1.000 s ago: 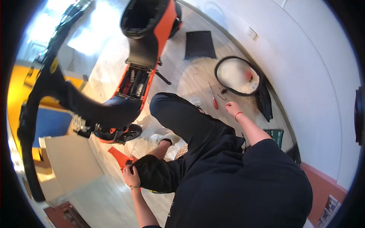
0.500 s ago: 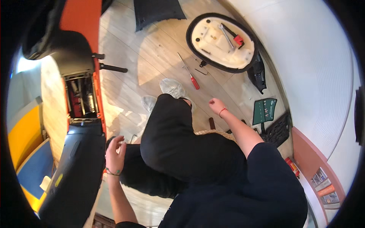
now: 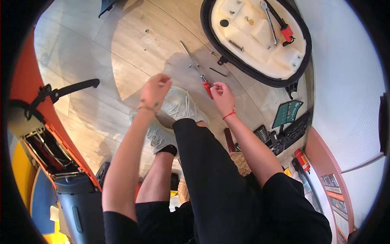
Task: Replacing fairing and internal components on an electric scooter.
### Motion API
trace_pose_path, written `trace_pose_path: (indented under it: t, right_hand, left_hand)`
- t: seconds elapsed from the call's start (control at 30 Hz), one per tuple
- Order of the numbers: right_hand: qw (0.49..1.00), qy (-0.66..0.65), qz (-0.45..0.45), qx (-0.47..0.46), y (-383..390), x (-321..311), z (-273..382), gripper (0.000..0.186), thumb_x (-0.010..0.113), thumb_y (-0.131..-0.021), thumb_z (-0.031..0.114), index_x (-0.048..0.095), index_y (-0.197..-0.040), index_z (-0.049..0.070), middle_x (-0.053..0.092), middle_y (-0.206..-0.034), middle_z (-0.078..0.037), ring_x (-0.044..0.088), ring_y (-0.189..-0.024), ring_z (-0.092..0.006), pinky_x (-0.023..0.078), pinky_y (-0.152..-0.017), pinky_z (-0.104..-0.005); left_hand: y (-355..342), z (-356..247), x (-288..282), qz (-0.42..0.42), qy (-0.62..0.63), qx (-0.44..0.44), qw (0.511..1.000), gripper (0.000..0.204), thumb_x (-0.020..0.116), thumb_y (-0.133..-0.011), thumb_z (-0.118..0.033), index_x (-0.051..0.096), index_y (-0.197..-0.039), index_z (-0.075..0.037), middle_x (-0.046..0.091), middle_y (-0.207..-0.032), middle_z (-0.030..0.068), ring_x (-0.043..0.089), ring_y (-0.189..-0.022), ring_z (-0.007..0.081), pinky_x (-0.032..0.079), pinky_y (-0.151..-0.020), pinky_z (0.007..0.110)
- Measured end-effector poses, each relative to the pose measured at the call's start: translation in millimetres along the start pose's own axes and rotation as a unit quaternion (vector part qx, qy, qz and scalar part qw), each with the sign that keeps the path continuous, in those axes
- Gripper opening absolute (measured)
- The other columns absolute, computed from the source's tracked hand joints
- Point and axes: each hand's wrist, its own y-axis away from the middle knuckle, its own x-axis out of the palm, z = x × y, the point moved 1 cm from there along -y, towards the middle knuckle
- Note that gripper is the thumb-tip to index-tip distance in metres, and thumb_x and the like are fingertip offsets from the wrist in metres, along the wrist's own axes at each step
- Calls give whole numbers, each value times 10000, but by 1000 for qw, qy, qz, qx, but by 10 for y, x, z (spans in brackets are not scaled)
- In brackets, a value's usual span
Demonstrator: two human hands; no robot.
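My left hand [image 3: 155,92] hangs over the toes of my shoes, fingers loosely bent and apart, with nothing visible in it. My right hand [image 3: 223,99] is curled closed just beside the red handle of a screwdriver [image 3: 206,86] on the floor. Whether it touches the handle, or has something small inside the fingers, I cannot make out. Beyond the handle lie an L-shaped hex key [image 3: 219,72] and a few small screws [image 3: 189,66]. An upturned black-rimmed seat [image 3: 256,61] with a cream inside holds a combination wrench [image 3: 269,22], a red-and-black tool [image 3: 287,32] and several screws.
On the left stands an orange scooter [image 3: 77,152] with an uncovered compartment and a black lever [image 3: 77,87] sticking out. To the right are a green printed card [image 3: 287,113], a black tool case [image 3: 294,132] and a red canister [image 3: 302,160] by a curved white wall [image 3: 345,81].
My left hand has swung from beside the scooter to over my shoes. My right hand has come nearer the screwdriver. The view has shifted, and my left leg now shows.
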Motion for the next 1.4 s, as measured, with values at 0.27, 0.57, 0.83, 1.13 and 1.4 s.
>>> trace_pose_path:
  t: [0.27,0.57,0.83,1.13,1.4]
  right_hand:
    - [971,206,95,-74,-157,105,248,244,653,-742,224,606,-893,38,600,-874,-145,589,-801,-296,471,-725,-378]
    - [968,222,109,-33,-88,163,134,263,670,-733,199,602,-910,17,624,-886,-137,595,-812,-273,469,-728,-357]
    - [998,32,29,-35,-173,-41,173,258,618,-775,198,550,-973,48,605,-863,-112,584,-783,-252,468,-711,-367]
    - [943,273,-26,-187,-466,-287,17,231,598,-771,173,539,-979,91,576,-956,-92,581,-834,-272,476,-706,-384]
    - [933,330,41,-138,-375,-305,183,234,592,-774,169,531,-983,84,555,-977,-112,588,-839,-273,481,-722,-381]
  left_hand:
    - [-481,-221,719,-78,-83,119,986,271,639,-763,-166,539,-994,-66,554,-919,128,573,-817,288,467,-717,370]
    - [-557,103,758,-105,-11,125,987,148,599,-776,-108,554,-908,-58,575,-889,119,588,-823,280,488,-694,360]
    - [152,612,-277,-100,487,-162,852,179,562,-862,-123,509,-994,-14,600,-913,112,605,-816,180,523,-707,279]
    - [1002,867,-616,-78,577,-248,774,132,563,-876,-166,519,-956,-71,587,-844,47,577,-738,119,496,-656,240]
    - [1522,745,-526,-49,599,-252,758,123,537,-888,-135,538,-982,-56,587,-833,31,577,-735,102,494,-653,223]
